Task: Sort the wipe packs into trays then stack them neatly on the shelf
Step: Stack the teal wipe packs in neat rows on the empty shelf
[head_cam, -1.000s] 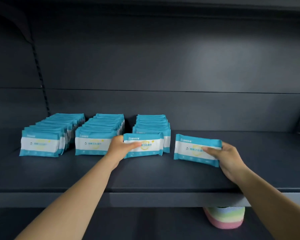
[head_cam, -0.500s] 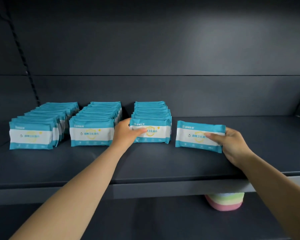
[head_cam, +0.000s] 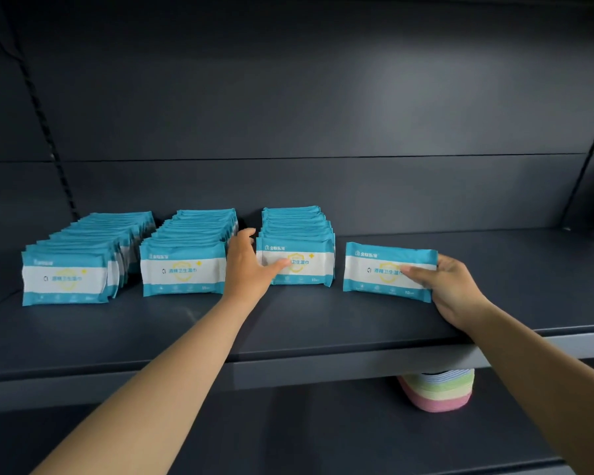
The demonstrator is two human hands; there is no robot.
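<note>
Since a moment ago, the pack under my left hand (head_cam: 251, 269) has gone from standing clear of the third row (head_cam: 297, 234) to sitting flush against its front, and my right hand (head_cam: 450, 286) has brought its own pack further onto the shelf (head_cam: 323, 323).

My left thumb lies across the face of that front pack (head_cam: 299, 262) while my fingers (head_cam: 246, 234) reach up its left side, between the third row and the second row (head_cam: 192, 255), so I am holding it at its end. My right fingers and thumb pinch the right end of the loose pack (head_cam: 384, 270), which stands slightly tilted just right of the third row, touching nothing else.

Three rows stand on the shelf, the first row (head_cam: 72, 269) at the far left; I see no trays. By my judgement the loose pack starts a fourth row, with more to follow.

Behind it and to its right the shelf lies bare back to the rear wall. Its front lip is near my right wrist, so I should push inward. Below it sits a striped bowl (head_cam: 436, 392).
</note>
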